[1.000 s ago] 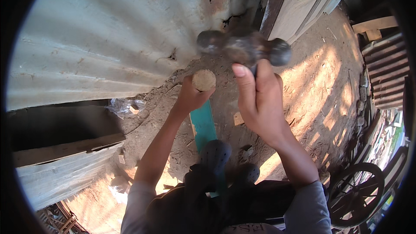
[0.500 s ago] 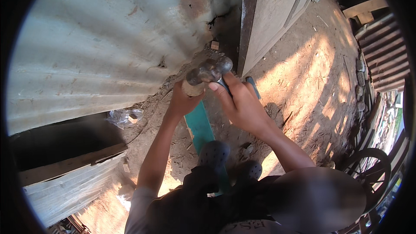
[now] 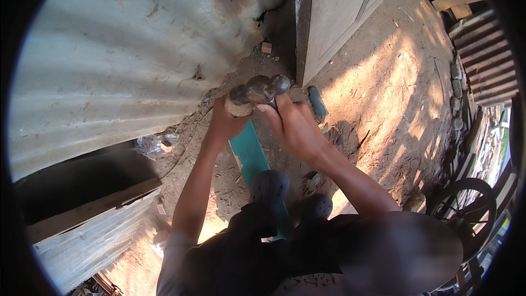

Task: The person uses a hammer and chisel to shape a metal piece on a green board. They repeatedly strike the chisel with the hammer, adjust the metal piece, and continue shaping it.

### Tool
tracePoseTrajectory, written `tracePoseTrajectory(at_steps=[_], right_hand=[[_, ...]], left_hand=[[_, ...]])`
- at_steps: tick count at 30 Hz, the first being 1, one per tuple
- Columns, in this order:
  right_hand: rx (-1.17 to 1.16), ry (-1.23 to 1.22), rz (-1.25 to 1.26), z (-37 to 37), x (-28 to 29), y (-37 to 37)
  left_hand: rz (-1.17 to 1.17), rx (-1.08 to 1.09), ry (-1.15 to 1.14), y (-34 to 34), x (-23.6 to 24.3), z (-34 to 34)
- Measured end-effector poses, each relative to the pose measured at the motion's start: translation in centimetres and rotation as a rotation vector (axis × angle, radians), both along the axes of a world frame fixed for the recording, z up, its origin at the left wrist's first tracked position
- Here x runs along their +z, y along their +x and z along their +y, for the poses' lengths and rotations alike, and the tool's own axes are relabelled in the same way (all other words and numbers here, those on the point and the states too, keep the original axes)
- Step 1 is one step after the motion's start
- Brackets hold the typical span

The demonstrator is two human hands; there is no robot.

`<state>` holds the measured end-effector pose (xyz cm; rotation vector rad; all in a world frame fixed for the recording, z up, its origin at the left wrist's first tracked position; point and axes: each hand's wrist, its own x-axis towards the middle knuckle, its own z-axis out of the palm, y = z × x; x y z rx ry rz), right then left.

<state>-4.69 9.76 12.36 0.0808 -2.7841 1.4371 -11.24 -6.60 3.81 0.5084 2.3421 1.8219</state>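
Observation:
My right hand (image 3: pixel 298 131) is wrapped round the handle of a ball-peen hammer, close under its dark, worn metal head (image 3: pixel 259 90). The rounded end of the head points right. Its left end is over a pale, round-ended wooden piece (image 3: pixel 239 108), whose lower part is hidden. My left hand (image 3: pixel 223 120) is closed round this piece. Whether hammer and wood touch, I cannot tell. Below the hands a green board (image 3: pixel 249 151) lies on the ground, partly under my shoe (image 3: pixel 269 186). A blue-grey piece (image 3: pixel 317 102) shows beyond my right hand; it may be the handle's end.
A corrugated metal wall (image 3: pixel 120 71) rises along the left. At the top stands a wooden door (image 3: pixel 337 16). A small wood block (image 3: pixel 266 47) lies near the wall's foot, and crumpled clear plastic (image 3: pixel 156 145) lies at left. A spoked wheel (image 3: pixel 463 205) is at right.
The hammer head has turned a little and shifted slightly left against my hands. More of the blue-grey piece shows beyond my right hand. The whole view has moved slightly.

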Motion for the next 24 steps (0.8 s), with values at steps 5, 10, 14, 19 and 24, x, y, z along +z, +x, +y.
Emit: tracePoseTrajectory(at_steps=[5, 10, 14, 19, 24], right_hand=[[-0.150, -0.108, 0.019, 0.8, 2.6, 1.0], [-0.050, -0.096, 0.064, 0.3, 1.6, -0.1], [-0.195, -0.205, 0.131, -0.1, 1.7, 0.9], [-0.113, -0.175, 0.062, -0.2, 2.7, 0.9], [-0.161, -0.202, 0.087, -0.2, 0.0, 0.2]], left_hand=[[-0.362, 0.004, -0.064, 0.2, -0.8, -1.5], [-0.108, -0.020, -0.109, -0.3, -0.2, -1.6], [-0.217, 0.095, -0.050, 0.4, -0.8, -1.2], [-0.098, 0.023, -0.021, -0.2, -0.2, -1.7], [-0.120, 0.036, -0.099, 0.2, 0.3, -0.5]])
